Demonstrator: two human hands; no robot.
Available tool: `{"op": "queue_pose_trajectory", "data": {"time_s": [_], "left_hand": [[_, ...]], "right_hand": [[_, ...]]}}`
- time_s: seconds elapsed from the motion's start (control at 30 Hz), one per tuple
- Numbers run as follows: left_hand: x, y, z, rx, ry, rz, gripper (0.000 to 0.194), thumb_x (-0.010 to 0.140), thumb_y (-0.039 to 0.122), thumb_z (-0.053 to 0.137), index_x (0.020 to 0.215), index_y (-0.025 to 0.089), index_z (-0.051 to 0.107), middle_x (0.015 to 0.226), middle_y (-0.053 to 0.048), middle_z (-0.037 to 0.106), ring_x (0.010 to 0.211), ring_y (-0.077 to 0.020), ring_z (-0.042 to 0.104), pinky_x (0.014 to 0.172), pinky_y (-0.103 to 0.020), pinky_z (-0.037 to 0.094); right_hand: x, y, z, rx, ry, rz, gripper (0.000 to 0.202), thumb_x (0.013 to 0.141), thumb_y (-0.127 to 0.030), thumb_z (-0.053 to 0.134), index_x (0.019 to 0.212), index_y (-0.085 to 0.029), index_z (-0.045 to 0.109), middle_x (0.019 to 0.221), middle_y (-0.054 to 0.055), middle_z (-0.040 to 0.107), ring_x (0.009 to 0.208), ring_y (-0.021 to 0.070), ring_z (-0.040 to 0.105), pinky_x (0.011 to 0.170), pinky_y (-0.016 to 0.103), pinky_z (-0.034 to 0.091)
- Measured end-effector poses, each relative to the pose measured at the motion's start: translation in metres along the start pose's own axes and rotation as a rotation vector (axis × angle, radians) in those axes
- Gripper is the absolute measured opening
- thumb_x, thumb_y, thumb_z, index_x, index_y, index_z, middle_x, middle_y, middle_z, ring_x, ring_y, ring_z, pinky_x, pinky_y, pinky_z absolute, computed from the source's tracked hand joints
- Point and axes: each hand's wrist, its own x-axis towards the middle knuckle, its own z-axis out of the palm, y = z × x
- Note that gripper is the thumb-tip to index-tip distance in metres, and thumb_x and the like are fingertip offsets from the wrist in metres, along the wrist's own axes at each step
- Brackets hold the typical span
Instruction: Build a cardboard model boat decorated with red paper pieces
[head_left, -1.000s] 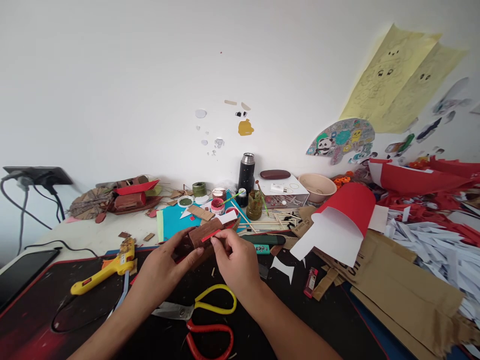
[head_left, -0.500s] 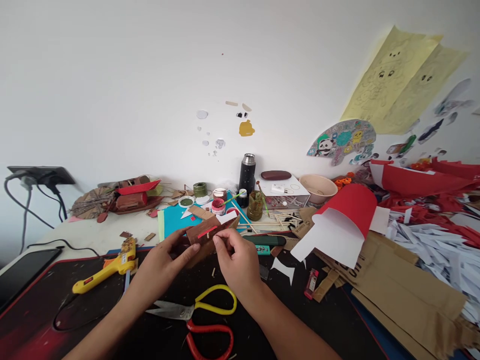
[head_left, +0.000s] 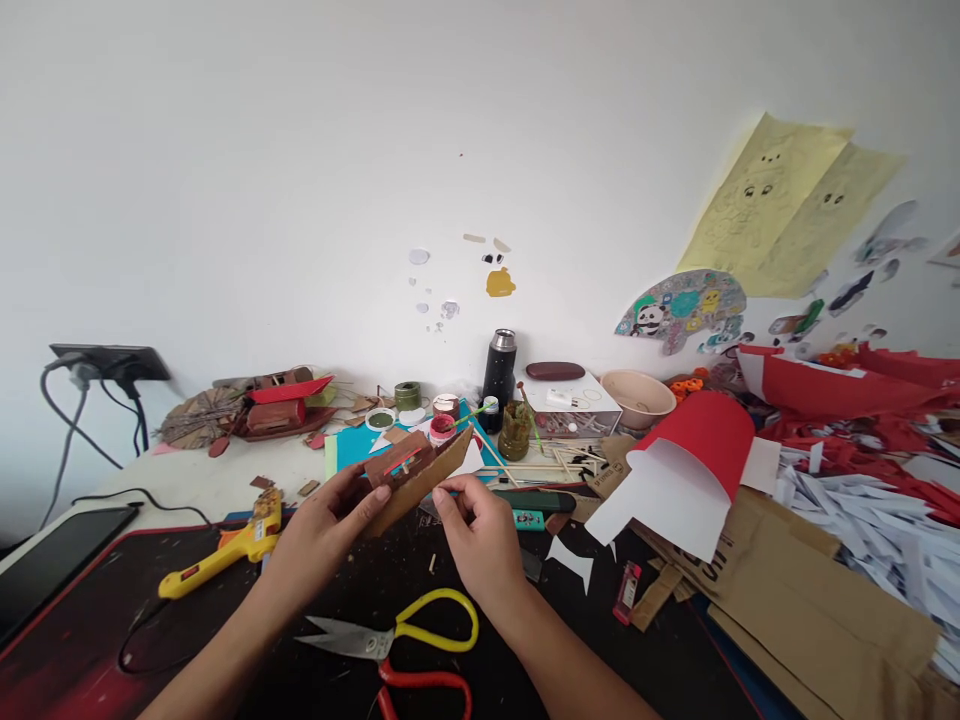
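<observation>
My left hand (head_left: 330, 520) is closed around a small brown cardboard model boat (head_left: 412, 490), thumb on the near side. The boat is tilted, its bare cardboard side facing me and its pointed end up to the right. A red strip shows on its brown cabin. Just right of the hull, my right hand (head_left: 472, 520) has thumb and forefinger pinched together; what lies between them, if anything, is too small to make out. A white paper piece (head_left: 471, 460) shows behind the boat's tip. Below the hands lie scissors (head_left: 386, 640) with yellow and red handles, blades slightly apart.
A yellow hot glue gun (head_left: 225, 555) lies at left with its cord. Paint pots (head_left: 442, 428), a black flask (head_left: 499, 368) and a jar with brushes (head_left: 514, 432) stand behind. At right are a red paper roll (head_left: 701, 430), cardboard (head_left: 817, 590) and white paper strips (head_left: 862, 510).
The boat has tilted so that more of its bare cardboard side shows. My right fingers have come off its cabin to just beside the hull. The view has shifted upward.
</observation>
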Motion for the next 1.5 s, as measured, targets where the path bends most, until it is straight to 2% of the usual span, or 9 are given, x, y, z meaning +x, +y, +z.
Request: {"op": "queue_pose_trajectory", "data": {"time_s": [0.13, 0.33, 0.47, 0.67, 0.9, 1.13, 1.27, 1.4, 1.5], "left_hand": [[0.002, -0.006, 0.0, -0.091, 0.025, -0.014, 0.069, 0.083, 0.075, 0.066, 0.124, 0.02, 0.076, 0.117, -0.012, 0.084, 0.105, -0.0355, 0.078, 0.087, -0.042, 0.063], [0.001, -0.008, 0.003, -0.1, -0.014, 0.001, 0.071, 0.085, 0.076, 0.065, 0.127, 0.019, 0.072, 0.119, -0.012, 0.083, 0.111, -0.0361, 0.077, 0.092, -0.044, 0.062], [0.0, -0.011, 0.005, -0.067, -0.031, 0.009, 0.071, 0.087, 0.075, 0.064, 0.13, 0.018, 0.07, 0.124, -0.013, 0.082, 0.114, -0.0356, 0.076, 0.095, -0.044, 0.061], [-0.004, -0.009, 0.008, 0.034, 0.047, 0.072, 0.071, 0.088, 0.067, 0.065, 0.142, 0.021, 0.066, 0.128, -0.013, 0.081, 0.11, -0.0345, 0.078, 0.088, -0.042, 0.065], [-0.005, -0.008, 0.013, 0.051, 0.058, 0.089, 0.071, 0.088, 0.066, 0.063, 0.142, 0.021, 0.067, 0.124, -0.011, 0.082, 0.109, -0.0341, 0.078, 0.086, -0.04, 0.064], [-0.005, -0.006, 0.013, 0.002, -0.038, 0.05, 0.077, 0.086, 0.069, 0.065, 0.145, 0.019, 0.064, 0.112, -0.011, 0.083, 0.099, -0.0329, 0.078, 0.086, -0.039, 0.062], [-0.004, -0.01, 0.015, -0.075, -0.078, -0.001, 0.081, 0.083, 0.073, 0.068, 0.144, 0.019, 0.063, 0.118, -0.013, 0.082, 0.11, -0.0366, 0.076, 0.094, -0.043, 0.061], [-0.002, -0.015, 0.016, -0.135, -0.091, -0.031, 0.083, 0.081, 0.073, 0.071, 0.144, 0.02, 0.063, 0.135, -0.015, 0.077, 0.128, -0.0397, 0.069, 0.108, -0.047, 0.055], [-0.002, -0.019, 0.017, -0.167, -0.097, -0.031, 0.084, 0.081, 0.072, 0.073, 0.146, 0.02, 0.062, 0.137, -0.016, 0.077, 0.131, -0.0405, 0.068, 0.11, -0.048, 0.054]], "right_hand": [[0.002, 0.007, 0.003, 0.132, -0.013, 0.051, 0.035, 0.1, -0.05, 0.061, 0.091, -0.019, 0.073, 0.067, 0.001, 0.067, 0.058, 0.0164, 0.058, 0.054, 0.026, 0.042], [0.005, 0.011, 0.008, 0.415, -0.154, 0.261, 0.052, 0.092, -0.074, 0.064, 0.094, -0.022, 0.062, 0.055, -0.009, 0.047, 0.04, 0.0101, 0.037, 0.04, 0.023, 0.027], [0.006, 0.006, 0.008, 0.51, -0.216, 0.367, 0.064, 0.086, -0.084, 0.064, 0.096, -0.021, 0.057, 0.057, -0.01, 0.05, 0.037, 0.0076, 0.036, 0.037, 0.021, 0.023], [0.006, 0.001, 0.005, 0.59, -0.266, 0.462, 0.068, 0.084, -0.089, 0.061, 0.091, -0.023, 0.05, 0.058, -0.009, 0.053, 0.035, 0.0053, 0.038, 0.036, 0.02, 0.02], [0.008, 0.002, 0.006, 0.643, -0.261, 0.525, 0.079, 0.072, -0.096, 0.065, 0.093, -0.021, 0.053, 0.057, -0.009, 0.057, 0.034, 0.0056, 0.041, 0.034, 0.019, 0.022], [0.008, 0.004, 0.008, 0.691, -0.271, 0.562, 0.079, 0.069, -0.096, 0.068, 0.092, -0.022, 0.053, 0.056, -0.008, 0.058, 0.034, 0.0055, 0.041, 0.033, 0.018, 0.023], [0.008, 0.004, 0.008, 0.699, -0.281, 0.554, 0.08, 0.066, -0.097, 0.069, 0.086, -0.021, 0.054, 0.055, -0.007, 0.057, 0.034, 0.0053, 0.041, 0.032, 0.019, 0.022], [0.009, 0.003, 0.007, 0.703, -0.269, 0.578, 0.081, 0.063, -0.097, 0.071, 0.082, -0.021, 0.053, 0.054, -0.007, 0.056, 0.034, 0.005, 0.041, 0.033, 0.019, 0.022], [0.01, 0.003, 0.006, 0.714, -0.253, 0.61, 0.082, 0.059, -0.097, 0.074, 0.082, -0.021, 0.053, 0.055, -0.007, 0.058, 0.035, 0.0052, 0.042, 0.033, 0.019, 0.023]]}}
